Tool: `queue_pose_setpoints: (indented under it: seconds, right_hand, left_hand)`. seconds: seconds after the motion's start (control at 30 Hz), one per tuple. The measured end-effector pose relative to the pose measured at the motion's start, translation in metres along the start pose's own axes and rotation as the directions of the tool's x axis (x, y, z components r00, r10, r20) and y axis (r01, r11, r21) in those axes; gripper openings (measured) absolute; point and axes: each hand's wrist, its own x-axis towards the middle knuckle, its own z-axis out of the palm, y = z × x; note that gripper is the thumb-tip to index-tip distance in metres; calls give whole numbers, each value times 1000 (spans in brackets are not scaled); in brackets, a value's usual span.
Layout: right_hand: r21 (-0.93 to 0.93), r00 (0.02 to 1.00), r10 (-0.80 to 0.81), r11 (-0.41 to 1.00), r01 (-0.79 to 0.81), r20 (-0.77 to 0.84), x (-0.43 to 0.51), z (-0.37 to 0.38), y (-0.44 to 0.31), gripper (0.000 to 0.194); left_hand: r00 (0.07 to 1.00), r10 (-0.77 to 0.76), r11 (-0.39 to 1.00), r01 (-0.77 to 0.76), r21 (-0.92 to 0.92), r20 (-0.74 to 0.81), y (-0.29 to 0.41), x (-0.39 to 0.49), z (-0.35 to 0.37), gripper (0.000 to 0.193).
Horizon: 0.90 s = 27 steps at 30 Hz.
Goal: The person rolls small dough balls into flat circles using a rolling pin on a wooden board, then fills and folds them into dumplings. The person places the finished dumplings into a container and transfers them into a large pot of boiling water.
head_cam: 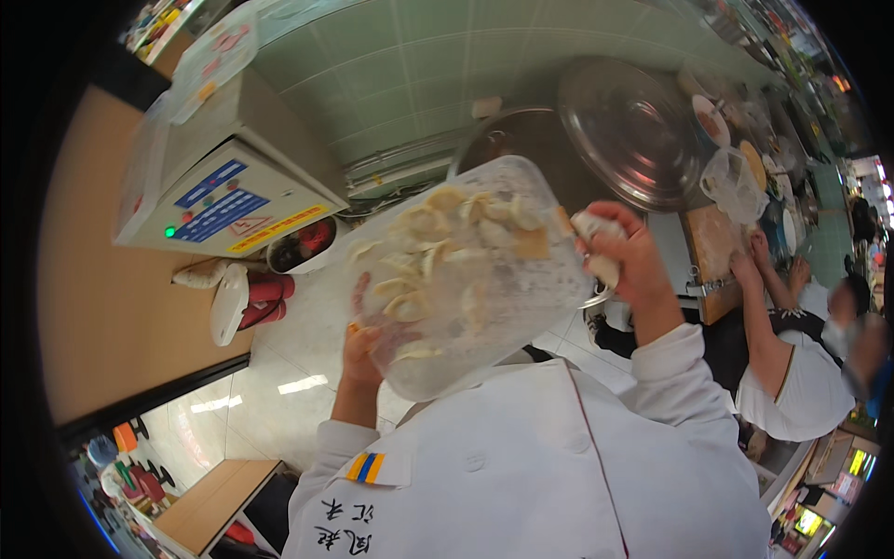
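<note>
A translucent plastic tray (pixel 482 279) with several pale dumplings (pixel 419 265) on it is tilted in front of my chest. My left hand (pixel 363 349) grips its lower left edge. At the tray's right side, my right hand (pixel 621 251) is closed around a bunched white cloth (pixel 602 241); part of a metal utensil shows below that hand, and what it is I cannot tell. Beyond the tray are a large round metal pot (pixel 513 136) and a big round metal lid (pixel 628 133) leaning over its right side.
A metal electrical control box (pixel 237 189) stands at the left, with a red bucket (pixel 269 297) below it. At the right, co-workers' hands (pixel 751 258) are at a wooden board (pixel 712 244), near bowls and a plastic bag (pixel 733 185). Green tiled wall lies behind.
</note>
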Motion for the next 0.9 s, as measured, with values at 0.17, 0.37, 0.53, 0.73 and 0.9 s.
queue_pose_setpoints:
  seconds: [0.17,0.37,0.53,0.73,0.9]
  right_hand:
    - [-574,967,-45,811,-112,-252,69,-139,18,36]
    - [-955,976,150,227,-189,-157,139,-256,189,31]
    - [-971,984,4,166,-174,-176,145,-218,140,36]
    - [-773,904,-265,472,424,334,96,-26,39,27]
    - [-875,856,-214,17,484,470,82,58,58,68]
  left_hand:
    - [955,110,976,-50,213,-277,7,-7,10,104]
    - [876,224,960,-122,252,-427,-11,-11,4,102]
    - [920,119,979,-45,201,-373,-26,-18,-6,101]
    - [966,75,995,-54,88,-248,-25,-8,-3,102]
    - [991,16,999,-9,51,-137,-12,-2,0,102]
